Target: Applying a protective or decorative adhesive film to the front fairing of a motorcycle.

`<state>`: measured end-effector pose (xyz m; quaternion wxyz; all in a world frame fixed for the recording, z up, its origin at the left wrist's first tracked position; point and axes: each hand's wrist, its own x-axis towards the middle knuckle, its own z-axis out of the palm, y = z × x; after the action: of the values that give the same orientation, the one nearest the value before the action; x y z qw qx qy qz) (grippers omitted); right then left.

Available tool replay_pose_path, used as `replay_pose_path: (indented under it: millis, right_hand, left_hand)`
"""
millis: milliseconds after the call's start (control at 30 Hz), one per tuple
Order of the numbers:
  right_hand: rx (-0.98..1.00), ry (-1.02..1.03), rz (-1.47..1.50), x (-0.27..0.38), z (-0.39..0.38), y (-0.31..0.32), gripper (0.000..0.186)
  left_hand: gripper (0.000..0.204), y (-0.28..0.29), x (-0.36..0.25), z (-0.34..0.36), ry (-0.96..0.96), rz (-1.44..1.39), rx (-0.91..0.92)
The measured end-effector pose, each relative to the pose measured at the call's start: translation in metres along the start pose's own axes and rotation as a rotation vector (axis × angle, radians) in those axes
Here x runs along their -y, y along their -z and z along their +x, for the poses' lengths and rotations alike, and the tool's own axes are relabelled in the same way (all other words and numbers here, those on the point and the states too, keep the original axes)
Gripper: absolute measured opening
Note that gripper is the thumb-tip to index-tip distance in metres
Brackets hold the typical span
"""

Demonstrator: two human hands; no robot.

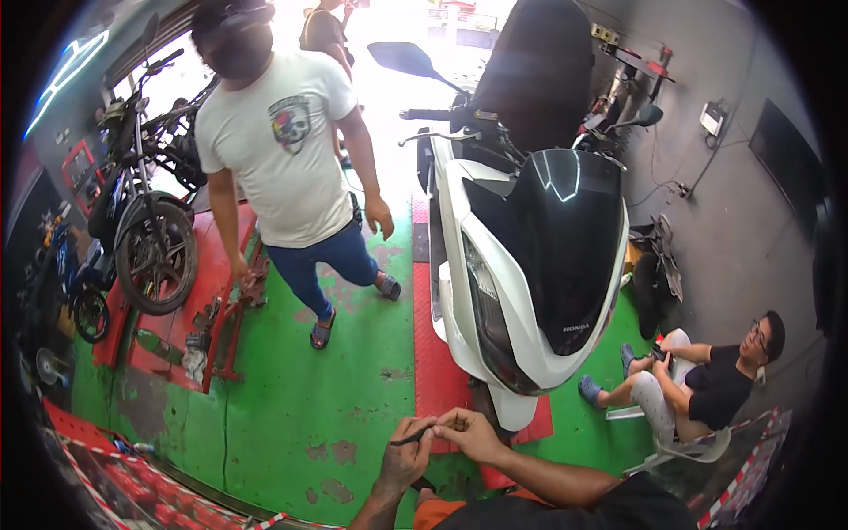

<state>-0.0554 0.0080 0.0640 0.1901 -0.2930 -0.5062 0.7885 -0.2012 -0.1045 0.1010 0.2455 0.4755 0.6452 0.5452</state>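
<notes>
**Green floor (274, 389), white scooter (548, 265), small work in two hands**

Green paint, worn to grey in patches, covers the floor from six round to ten o'clock. On it we log the white scooter next, spread from twelve to four o'clock, nose toward us, dark windscreen uppermost. A red platform (433, 371) shows beneath it. Dark motorcycle (132, 208) at nine o'clock, front wheel our way. At ten o'clock, a standing person (278, 168) in a white T-shirt and blue jeans, mid-stride. Near four o'clock, a seated person (711, 389) in a black top, on a pale chair, both hands at a small dark object.

Our own hands meet at six o'clock, just short of the scooter's nose. Left hand (408, 459): fingers curled, grasping a slim black strip (412, 436) that lies across them. Right hand (470, 435): thumb and fingertips bunched against the left's fingertips, at the strip's two o'clock end; whether they grip it too, we cannot tell.
</notes>
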Motion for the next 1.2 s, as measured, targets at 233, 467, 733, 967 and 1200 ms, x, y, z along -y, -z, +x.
replay_pose_path:
  millis: [233, 467, 733, 967, 1200]
  right_hand:
    - [-0.151, 0.212, -0.020, 0.057, -0.008, 0.015, 0.015]
    - [-0.252, 0.317, -0.140, 0.116, -0.003, 0.049, 0.021]
    - [-0.245, 0.759, -1.227, 0.235, 0.063, 0.095, 0.029]
    - [-0.325, 0.961, -1.773, 0.275, 0.148, 0.095, 0.037]
    - [-0.293, 0.814, -1.731, 0.229, 0.151, 0.086, 0.037]
  left_hand:
    - [0.016, -0.013, -0.032, 0.060, -0.191, -0.035, 0.103]
    - [0.012, -0.040, -0.044, 0.134, -0.103, -0.235, 0.128]
    - [0.017, -0.016, -0.035, 0.272, -0.121, -0.222, -0.164]
    - [0.014, -0.025, -0.040, 0.358, -0.140, -0.051, -0.109]
    - [0.008, -0.045, -0.019, 0.391, -0.610, 0.237, -0.230]
